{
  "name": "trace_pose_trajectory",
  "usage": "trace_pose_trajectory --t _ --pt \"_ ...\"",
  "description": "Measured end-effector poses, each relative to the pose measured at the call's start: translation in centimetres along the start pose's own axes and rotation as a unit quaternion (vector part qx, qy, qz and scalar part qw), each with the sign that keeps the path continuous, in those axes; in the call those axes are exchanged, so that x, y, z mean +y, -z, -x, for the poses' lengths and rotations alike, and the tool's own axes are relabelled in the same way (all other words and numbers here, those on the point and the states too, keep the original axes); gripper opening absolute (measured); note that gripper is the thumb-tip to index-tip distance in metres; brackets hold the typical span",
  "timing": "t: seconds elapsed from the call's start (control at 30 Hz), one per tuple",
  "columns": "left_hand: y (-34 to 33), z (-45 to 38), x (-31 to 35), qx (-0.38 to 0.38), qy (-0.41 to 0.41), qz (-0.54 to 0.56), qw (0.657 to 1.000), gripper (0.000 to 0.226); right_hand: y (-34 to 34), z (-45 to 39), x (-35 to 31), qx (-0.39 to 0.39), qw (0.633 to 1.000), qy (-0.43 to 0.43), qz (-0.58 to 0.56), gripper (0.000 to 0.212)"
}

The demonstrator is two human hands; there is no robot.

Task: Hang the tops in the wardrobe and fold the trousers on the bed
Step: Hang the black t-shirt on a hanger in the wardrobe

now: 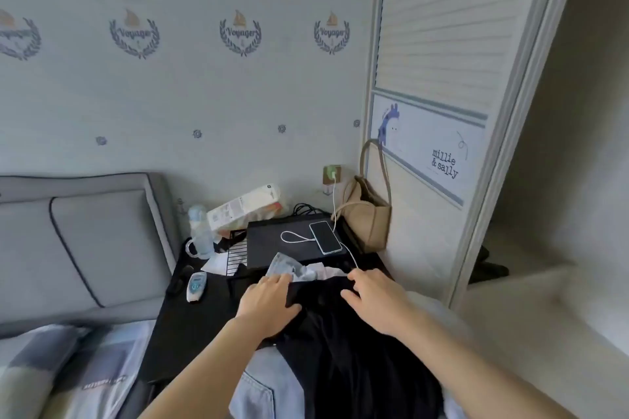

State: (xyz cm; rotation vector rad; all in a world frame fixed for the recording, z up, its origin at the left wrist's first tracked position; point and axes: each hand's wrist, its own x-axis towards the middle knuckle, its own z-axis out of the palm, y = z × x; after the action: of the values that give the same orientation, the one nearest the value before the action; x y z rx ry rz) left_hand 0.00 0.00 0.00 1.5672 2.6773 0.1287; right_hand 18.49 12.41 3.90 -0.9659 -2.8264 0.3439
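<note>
Black and soft, with a slight sheen along its folds, the dark garment (pixel 340 350) lies in a loose heap in front of the person, its far edge spread onto the black bedside table (pixel 177 326) and the rest draped toward the camera. Whether it is a top or trousers cannot be told. Under it, at the lower edge of the view, lies pale blue denim (pixel 262 391) with a stitched pocket showing.

The left hand (pixel 269 303) rests flat on the garment's far left part, fingers spread and fairly straight, fingertips reaching a crumpled pale cloth (pixel 292 270) just beyond the black fabric. The right hand (pixel 374 299) sits on the garment's far right edge with fingers bent down into the cloth; whether it actually pinches the fabric cannot be told.

Beyond the hands a flat black box (pixel 272 245) carries a smartphone (pixel 325 236) plugged into a white charging cable (pixel 335 201) that runs up to a wall socket. A clear water bottle (pixel 200 231), a white thermometer-like device (pixel 196 286) and a printed carton (pixel 245 206) stand or lie on the table's left and back. A beige handbag (pixel 367 214) leans between the table and the white louvred wardrobe door (pixel 442 44). A grey padded headboard (pixel 85 241) and patterned bedding (pixel 68 367) fill the left.
</note>
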Motion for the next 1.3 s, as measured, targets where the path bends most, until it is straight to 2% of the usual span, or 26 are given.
trace_pose_trajectory --t 0.1,0.17,0.23,0.27,0.4,0.5,0.67,0.77,0.9,1.07,1.13,1.23,1.3 --pt "-2.3 -2.2 -0.9 -0.047 -0.001 0.012 0.999 0.078 -2.0 -2.2 -1.0 -0.054 0.998 -0.021 -0.033 0.062" --pt "-3.7 -3.2 -1.7 -0.062 0.0 0.016 0.998 0.079 -3.0 -3.3 -1.6 -0.079 0.996 -0.03 -0.014 0.058" --pt "-4.8 -3.9 -2.5 -0.074 0.01 0.021 0.997 0.07 -4.0 -4.2 -1.7 -0.083 0.996 -0.036 -0.015 0.03" --pt "-5.2 -4.2 -3.0 -0.072 0.018 0.029 0.997 0.062 -4.6 -4.7 -1.5 -0.078 0.996 -0.04 -0.024 0.025" --pt "-5.7 -4.9 -4.9 -0.054 0.077 0.092 0.991 0.036 -4.6 -5.3 -1.2 -0.056 0.989 -0.048 -0.126 0.012" --pt "-4.4 -5.4 -5.6 -0.03 0.099 0.19 0.976 0.029 -2.7 -5.1 -0.9 -0.042 0.979 -0.059 -0.192 0.016" --pt "1.4 -6.0 -4.0 0.067 0.089 0.346 0.931 0.027 2.5 -4.2 0.1 0.003 0.971 -0.069 -0.227 0.013" --pt "5.5 -5.5 -2.0 0.104 0.052 0.408 0.906 0.024 7.4 -2.7 0.8 0.06 0.967 -0.054 -0.243 0.019" --pt "10.4 -4.4 0.4 0.104 -0.034 0.377 0.92 0.012 13.4 -0.4 2.6 0.115 0.967 -0.04 -0.225 0.019" --pt "14.9 -2.4 3.6 0.074 -0.133 0.222 0.963 0.033 18.8 2.7 5.2 0.206 0.949 -0.05 -0.233 0.025" --pt "15.6 -2.4 4.1 0.105 -0.139 0.238 0.956 0.035 20.1 3.9 6.0 0.241 0.938 -0.05 -0.244 0.025" --pt "16.9 -2.4 5.2 0.147 -0.127 0.328 0.925 0.037 21.3 5.6 7.1 0.296 0.915 -0.047 -0.271 0.025" --pt "18.0 -2.2 7.0 0.162 -0.124 0.351 0.914 0.03 21.5 6.2 8.1 0.319 0.905 -0.06 -0.274 0.027"
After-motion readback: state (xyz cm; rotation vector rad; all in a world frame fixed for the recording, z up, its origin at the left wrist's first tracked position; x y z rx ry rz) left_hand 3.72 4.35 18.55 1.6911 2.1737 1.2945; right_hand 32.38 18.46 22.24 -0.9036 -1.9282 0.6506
